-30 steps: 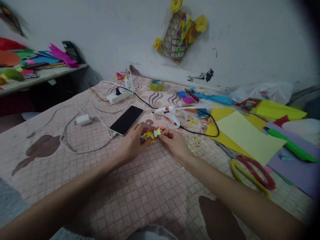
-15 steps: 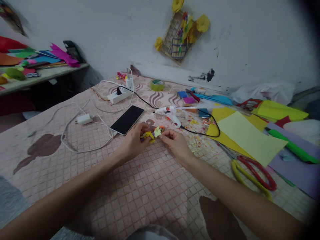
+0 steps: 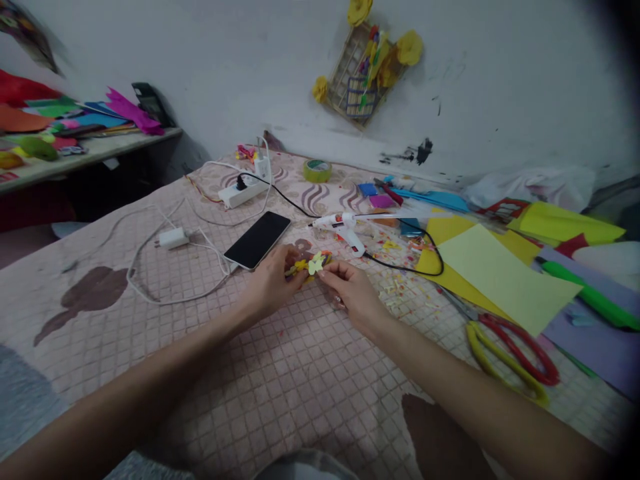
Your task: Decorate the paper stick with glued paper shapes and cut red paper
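Observation:
Between my hands is a small craft piece (image 3: 299, 267) with yellow paper flowers and bits of orange and purple; my left hand (image 3: 273, 280) is closed around its left end. A pale yellow paper flower (image 3: 315, 264) sits at its right side, pinched at the edge by the thumb and fingertips of my right hand (image 3: 353, 288). Whether the flower is fixed to the piece I cannot tell. Just behind the hands lies a white glue gun (image 3: 345, 230), its nozzle pointing left. A black-screened phone (image 3: 258, 239) rests beside my left hand.
A white power strip (image 3: 244, 193), a charger (image 3: 173, 238) and loose cables lie at the left. To the right are scissors (image 3: 520, 353), yellow paper sheets (image 3: 505, 273) and scattered paper scraps (image 3: 395, 287). Green tape (image 3: 317, 171) stands near the wall.
The pale flower has turned slightly and sits closer against the craft piece. The left fingers have shifted a little over the yellow flowers. The whole view has moved slightly.

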